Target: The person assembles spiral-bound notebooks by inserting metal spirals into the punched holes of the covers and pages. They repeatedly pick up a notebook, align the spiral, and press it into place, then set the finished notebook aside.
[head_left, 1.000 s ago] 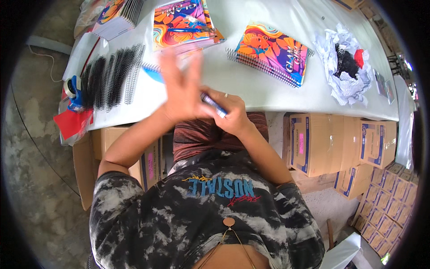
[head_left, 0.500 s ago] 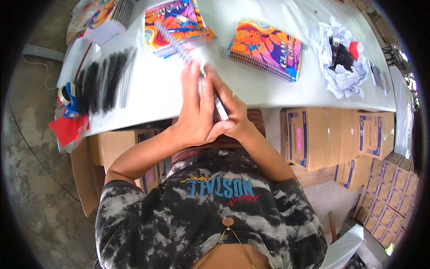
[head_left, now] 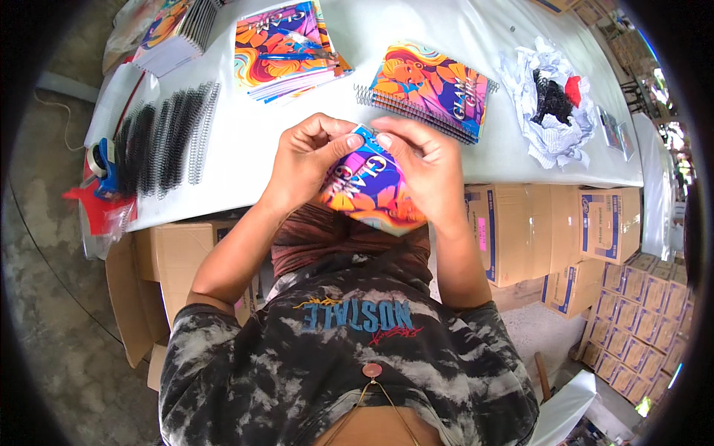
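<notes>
Both my hands hold a small colourful notebook (head_left: 372, 186) over the table's front edge. Its printed cover faces up, and one corner points down toward my lap. My left hand (head_left: 309, 160) is closed on the upper left part of the edge, thumb on the cover. My right hand (head_left: 428, 167) pinches the same edge a little to the right, its thumb close to the left thumb. A bit of spiral wire seems to show between the fingertips; most of that edge is hidden by my fingers.
Loose notebooks (head_left: 279, 63) with a pen on top lie ahead. Right of them is a stack of spiral-bound notebooks (head_left: 428, 89). Black coils (head_left: 167, 141) and a blue tape dispenser (head_left: 108, 167) lie left, crumpled paper (head_left: 547, 111) right. Cardboard boxes (head_left: 520, 234) stand under the table.
The notebook has turned from edge-on between my palms to cover up. The long coil that stuck out ahead of my hands no longer shows. My hands have spread slightly and grip by fingertips.
</notes>
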A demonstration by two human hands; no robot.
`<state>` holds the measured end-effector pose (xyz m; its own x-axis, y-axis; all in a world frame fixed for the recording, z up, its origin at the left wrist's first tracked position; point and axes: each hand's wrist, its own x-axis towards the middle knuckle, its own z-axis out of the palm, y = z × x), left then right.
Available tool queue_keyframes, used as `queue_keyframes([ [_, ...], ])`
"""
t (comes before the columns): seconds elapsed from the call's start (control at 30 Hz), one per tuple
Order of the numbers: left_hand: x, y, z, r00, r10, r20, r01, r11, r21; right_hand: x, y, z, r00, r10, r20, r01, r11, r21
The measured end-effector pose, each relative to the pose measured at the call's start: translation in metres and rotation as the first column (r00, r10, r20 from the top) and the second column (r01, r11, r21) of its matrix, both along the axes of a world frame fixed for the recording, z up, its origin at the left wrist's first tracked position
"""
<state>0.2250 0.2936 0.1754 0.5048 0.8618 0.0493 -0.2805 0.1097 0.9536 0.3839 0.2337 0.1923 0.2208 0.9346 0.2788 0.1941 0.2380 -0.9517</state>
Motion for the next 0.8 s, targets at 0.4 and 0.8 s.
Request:
queue_keyframes([
  [0.4,-0.005,-0.004,-0.005,0.998,-0.057,-0.008,0.057,0.997,-0.045,0.004,-0.004,-0.012,0.995,0.097,0.033,-0.093,0.989,-0.116],
  [0.8,-0.012,0.014,0.008,0.940,-0.338,-0.033,0.336,0.940,-0.065,-0.005,-0.015,-0.003,0.940,0.008,0.341,-0.031,0.997,0.064],
])
